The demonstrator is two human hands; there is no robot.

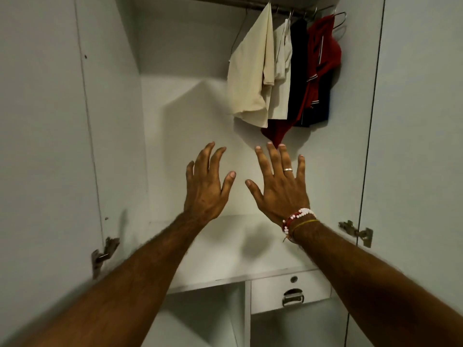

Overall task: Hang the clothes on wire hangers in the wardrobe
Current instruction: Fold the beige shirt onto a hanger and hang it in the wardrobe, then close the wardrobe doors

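Both arms reach into the open white wardrobe. My left hand (206, 182) and my right hand (279, 181) are side by side with fingers spread, and neither holds anything. Above them, at the upper right, several garments hang on wire hangers from the rail (283, 10): a cream cloth (250, 71), a pale garment (281, 78), a dark navy one (299, 71) and a red one (323, 53). The red garment's lower tip (274, 134) hangs just above my right fingertips. One bare wire hanger (340, 20) shows at the far right of the rail.
The wardrobe's shelf (225, 259) lies under my forearms, with a small drawer (288, 291) with a metal handle below it at the right. Open doors stand on both sides, with hinges at the left (104, 254) and right (358, 232).
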